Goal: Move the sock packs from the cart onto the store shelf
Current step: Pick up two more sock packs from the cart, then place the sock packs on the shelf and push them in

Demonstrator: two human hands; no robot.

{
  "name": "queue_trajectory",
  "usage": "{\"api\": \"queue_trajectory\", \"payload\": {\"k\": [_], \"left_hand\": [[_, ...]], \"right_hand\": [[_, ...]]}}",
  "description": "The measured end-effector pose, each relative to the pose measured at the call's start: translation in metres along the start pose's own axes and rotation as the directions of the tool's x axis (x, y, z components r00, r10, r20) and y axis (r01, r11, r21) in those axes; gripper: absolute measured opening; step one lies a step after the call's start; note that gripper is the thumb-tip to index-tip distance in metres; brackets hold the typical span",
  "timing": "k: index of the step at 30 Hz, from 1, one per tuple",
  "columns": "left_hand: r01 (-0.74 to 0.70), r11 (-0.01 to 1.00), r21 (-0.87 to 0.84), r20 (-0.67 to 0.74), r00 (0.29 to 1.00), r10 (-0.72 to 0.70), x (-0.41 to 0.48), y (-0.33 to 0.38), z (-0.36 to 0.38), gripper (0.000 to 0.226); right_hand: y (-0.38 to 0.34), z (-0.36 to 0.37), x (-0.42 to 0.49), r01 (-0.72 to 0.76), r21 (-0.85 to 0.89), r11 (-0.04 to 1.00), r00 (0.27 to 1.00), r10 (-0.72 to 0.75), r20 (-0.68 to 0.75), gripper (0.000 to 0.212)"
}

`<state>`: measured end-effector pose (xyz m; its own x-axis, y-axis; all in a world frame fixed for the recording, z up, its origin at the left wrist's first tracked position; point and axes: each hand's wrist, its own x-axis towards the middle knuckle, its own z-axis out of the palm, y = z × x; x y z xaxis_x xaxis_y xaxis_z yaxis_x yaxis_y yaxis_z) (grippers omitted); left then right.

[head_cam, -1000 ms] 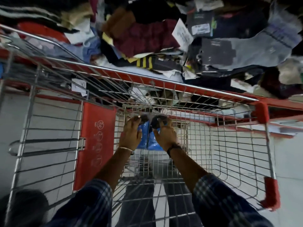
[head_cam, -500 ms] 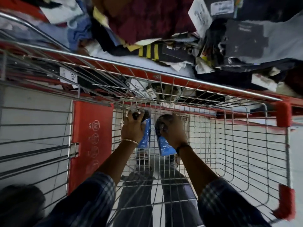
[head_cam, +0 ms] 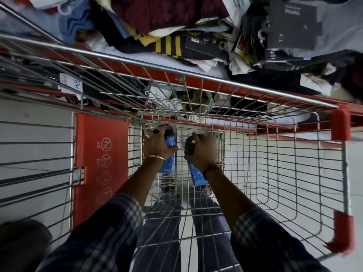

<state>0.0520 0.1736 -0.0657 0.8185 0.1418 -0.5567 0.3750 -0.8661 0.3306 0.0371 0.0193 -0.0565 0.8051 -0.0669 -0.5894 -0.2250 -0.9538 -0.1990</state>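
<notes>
My cart (head_cam: 225, 83) is shiny bare metal wire with matt red plastic corners (head_cam: 340, 125) and flap (head_cam: 98, 165). The packs (head_cam: 170, 154) I grip look like glossy blue plastic film. Soft cloth heaps the shelf (head_cam: 172, 14).

sock packs (head_cam: 169, 154) half hidden by hands (head_cam: 158, 146)

Since a second ago: hands parted, each now with its own blue sock pack, where both worked together at the cart's far end. Left hand (head_cam: 158, 146) grips left pack (head_cam: 169, 156); right hand (head_cam: 202, 152) grips right pack (head_cam: 195, 176), lifted off the cart (head_cam: 275, 154) floor.
</notes>
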Motion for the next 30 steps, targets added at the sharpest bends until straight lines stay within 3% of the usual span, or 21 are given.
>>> {"api": "queue_trajectory", "payload": {"k": [6, 17, 20, 30], "left_hand": [[-0.03, 0.999, -0.028, -0.083, 0.996, 0.028, -0.032, 0.002, -0.017, 0.084], [-0.133, 0.981, -0.143, -0.303, 0.949, 0.085, -0.115, 0.043, -0.098, 0.087], [-0.159, 0.976, -0.149, -0.363, 0.927, 0.095, -0.139, 0.056, -0.129, 0.087], [-0.397, 0.914, -0.08, -0.664, 0.706, 0.248, -0.201, 0.105, -0.239, 0.085]], "right_hand": [[0.001, -0.018, -0.023, 0.032, 0.097, 0.995, 0.997, -0.025, -0.074, 0.073], [-0.017, -0.107, -0.101, 0.182, 0.219, 0.959, 0.925, -0.092, -0.368, 0.072], [-0.021, -0.138, -0.124, 0.236, 0.213, 0.948, 0.871, -0.109, -0.48, 0.074], [-0.051, -0.264, -0.193, 0.419, 0.191, 0.888, 0.595, -0.11, -0.796, 0.07]]}}
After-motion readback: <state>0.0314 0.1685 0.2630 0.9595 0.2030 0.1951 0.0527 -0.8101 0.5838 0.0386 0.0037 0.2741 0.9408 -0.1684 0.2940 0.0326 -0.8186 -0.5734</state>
